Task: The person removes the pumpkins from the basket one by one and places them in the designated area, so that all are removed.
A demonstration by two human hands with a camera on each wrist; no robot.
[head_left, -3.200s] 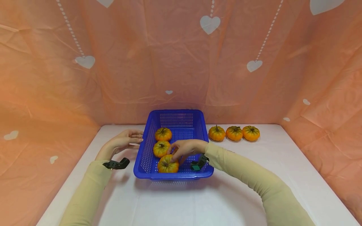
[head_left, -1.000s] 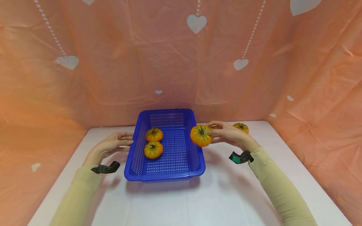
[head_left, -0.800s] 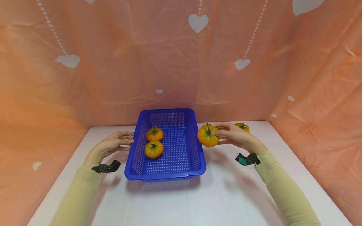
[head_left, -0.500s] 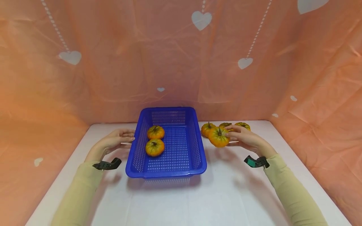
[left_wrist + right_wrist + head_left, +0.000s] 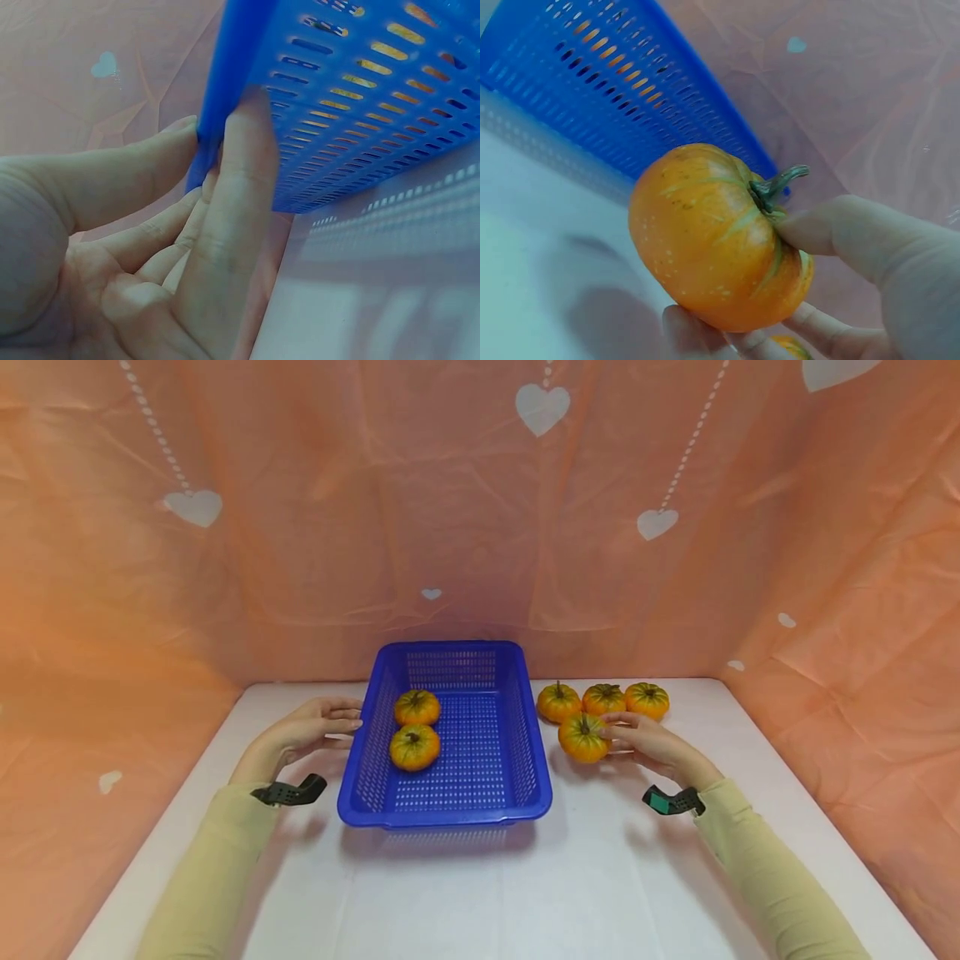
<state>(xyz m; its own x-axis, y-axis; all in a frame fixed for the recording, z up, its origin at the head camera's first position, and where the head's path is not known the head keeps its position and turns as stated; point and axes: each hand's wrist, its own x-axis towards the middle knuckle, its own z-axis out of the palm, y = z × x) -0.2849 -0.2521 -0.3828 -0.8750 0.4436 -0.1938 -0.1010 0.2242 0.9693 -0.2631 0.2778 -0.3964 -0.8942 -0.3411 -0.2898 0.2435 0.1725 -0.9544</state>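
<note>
Orange pumpkin [image 5: 585, 739]: in the right hand's grasp, just right of the basket and in front of the pumpkin row; squat, without a marked long axis, stem up; contact with the table unclear.
Right hand [image 5: 649, 743]: curled on that pumpkin from its right, thumb beside the stem, fingers lower down; much the nearer hand.
Pumpkin row [image 5: 604, 699]: three abreast near the back of the white table [image 5: 442, 902], left and middle ones directly behind the held pumpkin.
Blue basket [image 5: 446, 820]: left of the held pumpkin, narrow gap between; two pumpkins [image 5: 415, 748] inside, along the left wall.
Left hand [image 5: 300, 729]: pinching the basket's left rim between thumb and finger.
Since earlier: only two in the basket, not three; held pumpkin lower than half a second ago.
</note>
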